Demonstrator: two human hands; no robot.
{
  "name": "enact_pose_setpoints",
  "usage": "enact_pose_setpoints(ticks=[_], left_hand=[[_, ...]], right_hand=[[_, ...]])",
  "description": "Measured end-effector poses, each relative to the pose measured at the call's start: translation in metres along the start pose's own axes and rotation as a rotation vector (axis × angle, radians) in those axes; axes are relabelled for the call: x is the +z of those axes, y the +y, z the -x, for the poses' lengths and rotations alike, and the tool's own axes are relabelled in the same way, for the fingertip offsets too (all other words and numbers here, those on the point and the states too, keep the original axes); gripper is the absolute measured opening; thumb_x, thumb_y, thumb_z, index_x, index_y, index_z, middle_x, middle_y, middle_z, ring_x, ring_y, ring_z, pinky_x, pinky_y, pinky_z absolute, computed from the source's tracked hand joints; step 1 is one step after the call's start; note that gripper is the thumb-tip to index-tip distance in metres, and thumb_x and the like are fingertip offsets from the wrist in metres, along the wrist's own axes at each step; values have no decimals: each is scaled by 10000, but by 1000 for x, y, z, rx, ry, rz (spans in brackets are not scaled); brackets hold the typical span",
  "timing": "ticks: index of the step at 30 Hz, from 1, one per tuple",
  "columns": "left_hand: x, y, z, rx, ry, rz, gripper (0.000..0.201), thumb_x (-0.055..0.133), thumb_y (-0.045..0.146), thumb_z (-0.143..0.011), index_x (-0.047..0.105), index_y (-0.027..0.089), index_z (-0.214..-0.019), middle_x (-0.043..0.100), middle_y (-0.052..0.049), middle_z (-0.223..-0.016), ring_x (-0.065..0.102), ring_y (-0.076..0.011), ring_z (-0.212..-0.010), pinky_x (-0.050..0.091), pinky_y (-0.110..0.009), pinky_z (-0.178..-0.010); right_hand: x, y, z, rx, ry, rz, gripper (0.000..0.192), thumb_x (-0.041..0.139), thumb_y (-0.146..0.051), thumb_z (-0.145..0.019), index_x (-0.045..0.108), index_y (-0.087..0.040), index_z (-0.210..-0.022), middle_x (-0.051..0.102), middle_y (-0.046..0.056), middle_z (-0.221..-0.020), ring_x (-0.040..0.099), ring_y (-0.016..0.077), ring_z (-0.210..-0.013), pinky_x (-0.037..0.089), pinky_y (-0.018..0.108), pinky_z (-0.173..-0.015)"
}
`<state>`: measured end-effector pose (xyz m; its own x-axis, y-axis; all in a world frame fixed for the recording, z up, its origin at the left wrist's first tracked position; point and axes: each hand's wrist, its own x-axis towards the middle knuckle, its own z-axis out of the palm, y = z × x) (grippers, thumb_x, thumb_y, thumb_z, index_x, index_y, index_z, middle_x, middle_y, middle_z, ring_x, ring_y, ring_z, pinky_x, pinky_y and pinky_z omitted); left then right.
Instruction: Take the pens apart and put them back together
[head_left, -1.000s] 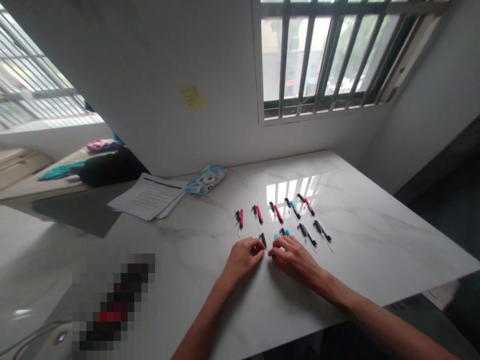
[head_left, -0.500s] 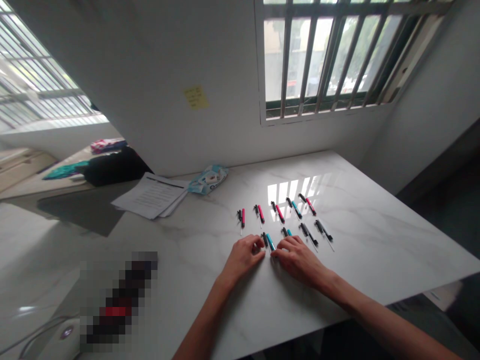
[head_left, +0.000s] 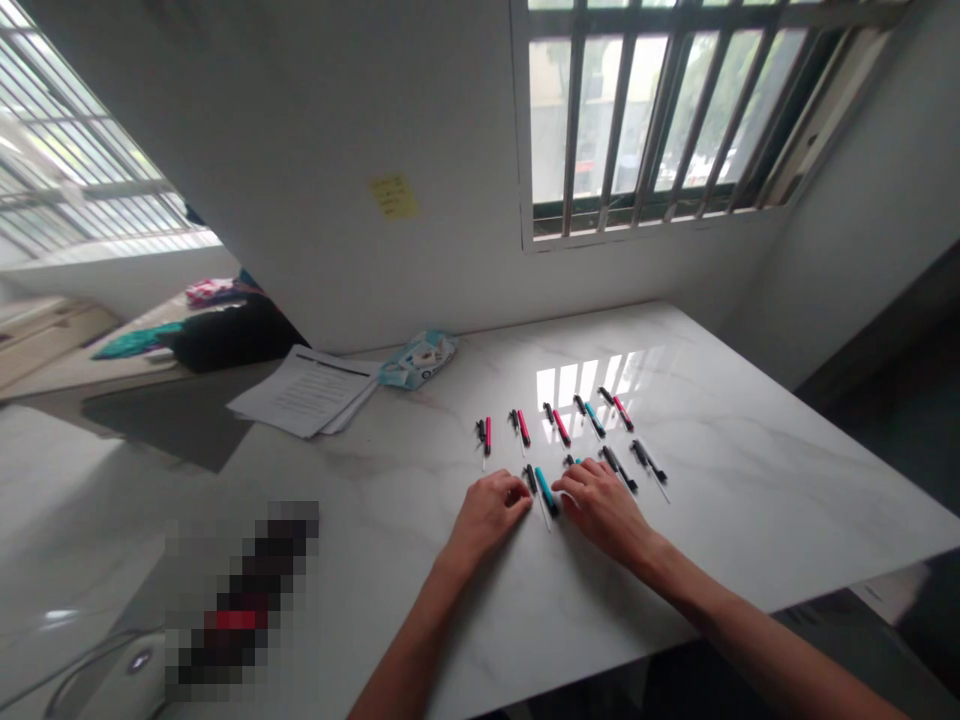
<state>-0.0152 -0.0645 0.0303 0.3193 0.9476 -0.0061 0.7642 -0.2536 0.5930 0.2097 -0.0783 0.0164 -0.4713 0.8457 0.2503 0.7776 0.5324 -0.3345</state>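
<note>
While the teal pen (head_left: 546, 491) lies on the table (head_left: 750, 480) between both hands, its long axis pointing away, the left hand (head_left: 491, 512) rests curled just beside it, and the right hand (head_left: 604, 505) lies flat, holding nothing.

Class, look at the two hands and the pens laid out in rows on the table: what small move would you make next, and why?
Probably nudge the blue pen with the right hand until it lines up with the black pens in the near row. It lies loose between both hands, the left hand beside it, while the far row looks evenly spaced.
</note>
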Motion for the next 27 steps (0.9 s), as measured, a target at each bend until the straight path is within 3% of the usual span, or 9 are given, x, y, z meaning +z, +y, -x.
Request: enact_pose_setpoints(ticks=[10,15,19,22,25,27], left_hand=[[3,5,1,-15,3,-35,146,663,268,-882,798,224,-848,729,-38,-862,638,-175,-763,458,-305,-771],[-15,2,-1,1,3,77,137,705,335,-862,797,235,-843,739,-23,-850,616,-164,-721,449,-285,-719],[-43,-11,-13,-54,169,160,213,663,399,-887,785,225,-892,704,-4,-774,585,-148,-661,417,-264,-660],[-60,-30,-26,-120,359,164,251,660,438,-866,761,209,-852,492,52,-570,455,-122,-550,347,-251,-603],[-66,-57,-34,-213,576,193,271,636,453,-854,717,196,-829,354,83,-528,362,-111,-508,306,-242,-573],[-65,-73,-35,-263,632,204,275,621,459,-856,689,195,-817,306,97,-498,333,-109,-485,297,-236,-563]], right_hand=[[3,-12,-8,37,-35,35,175,608,-177,-995,766,-245,-964,744,57,-959,616,255,-974,429,403,-893],[-5,-4,-9,55,-12,-15,170,628,-205,-986,760,-241,-1087,759,84,-1041,636,275,-1021,467,441,-917],[-18,10,-25,42,20,-86,274,643,-161,-954,713,-240,-1206,755,85,-1134,635,283,-1080,497,460,-955],[-27,11,-53,-14,52,-143,323,658,-179,-941,682,-236,-1258,751,81,-1112,630,281,-1080,504,461,-969],[-33,3,-89,-81,79,-202,419,690,-176,-912,646,-242,-1323,745,75,-1129,616,276,-1094,497,448,-984],[-33,-6,-115,-124,62,-247,502,712,-178,-900,608,-249,-1386,741,73,-1162,599,270,-1134,489,433,-1002]])
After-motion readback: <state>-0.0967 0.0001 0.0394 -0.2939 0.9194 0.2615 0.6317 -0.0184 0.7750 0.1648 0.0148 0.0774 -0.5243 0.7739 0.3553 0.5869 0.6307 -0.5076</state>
